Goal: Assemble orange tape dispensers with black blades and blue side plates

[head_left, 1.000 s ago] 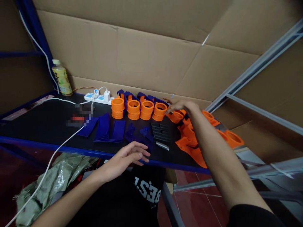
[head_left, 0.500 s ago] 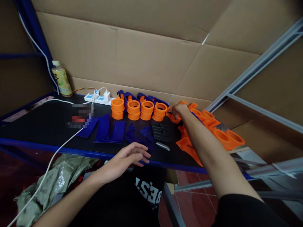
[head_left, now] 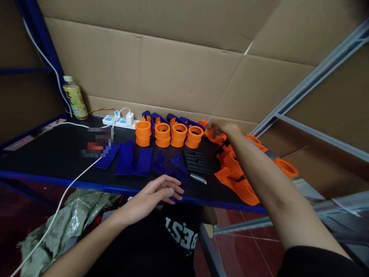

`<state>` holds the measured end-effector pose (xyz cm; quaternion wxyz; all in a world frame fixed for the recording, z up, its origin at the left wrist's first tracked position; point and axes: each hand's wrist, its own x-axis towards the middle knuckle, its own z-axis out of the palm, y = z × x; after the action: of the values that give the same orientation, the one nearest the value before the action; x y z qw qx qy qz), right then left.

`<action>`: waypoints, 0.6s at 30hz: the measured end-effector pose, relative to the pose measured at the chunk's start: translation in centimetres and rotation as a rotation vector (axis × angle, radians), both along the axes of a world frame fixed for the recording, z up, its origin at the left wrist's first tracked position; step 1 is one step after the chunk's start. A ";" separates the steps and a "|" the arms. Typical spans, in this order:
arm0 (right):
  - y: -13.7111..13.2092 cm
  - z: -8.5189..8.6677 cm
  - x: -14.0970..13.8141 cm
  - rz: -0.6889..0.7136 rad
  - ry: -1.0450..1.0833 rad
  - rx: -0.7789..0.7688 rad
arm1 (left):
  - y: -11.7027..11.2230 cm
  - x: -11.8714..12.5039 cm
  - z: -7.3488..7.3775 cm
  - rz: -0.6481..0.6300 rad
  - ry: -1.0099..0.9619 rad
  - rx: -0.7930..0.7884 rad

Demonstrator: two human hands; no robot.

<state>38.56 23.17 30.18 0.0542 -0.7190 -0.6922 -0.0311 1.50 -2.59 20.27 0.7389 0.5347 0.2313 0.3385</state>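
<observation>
My left hand (head_left: 161, 189) hovers at the front edge of the black tabletop, fingers loosely apart and holding nothing. Dark blue small plastic pieces (head_left: 177, 163) and a silver knife-like tool (head_left: 198, 178) lie just beyond it. At the back right, my right hand (head_left: 223, 129) bends down with its fingers closed on an orange plastic part (head_left: 213, 134); its fingertips are partly hidden. More orange plastic parts (head_left: 233, 169) lie in a heap under and beside my right forearm. Left of that hand stand stacked orange rings (head_left: 195, 136) with blue pieces behind them.
Flat blue plates (head_left: 125, 157) and black strips (head_left: 197, 161) lie on the table (head_left: 66, 154). A white power strip (head_left: 122, 121), a cable and a drink bottle (head_left: 75, 98) are at the back left. Cardboard (head_left: 173, 69) walls the back; a metal frame (head_left: 311, 82) bounds the right.
My right hand has shifted slightly right, and the orange part at its fingers has moved back and turned. More of the front orange parts shows beside the forearm. My left hand is nearly still.
</observation>
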 end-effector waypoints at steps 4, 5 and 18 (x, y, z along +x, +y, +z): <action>-0.9 3.8 0.0 -0.104 -0.063 -0.065 | 0.0 0.2 -0.2 -0.009 0.002 -0.003; -1.7 4.8 -0.2 -0.094 -0.069 -0.026 | 0.0 0.2 -0.2 -0.010 0.003 -0.002; -26.3 0.3 -15.1 0.641 0.570 -0.046 | 0.3 -0.2 0.3 0.404 -0.309 0.086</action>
<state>23.49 -3.17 30.52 0.2342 -0.4485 -0.8384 0.2027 1.32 -2.24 20.54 0.6595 0.4506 0.2031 0.5664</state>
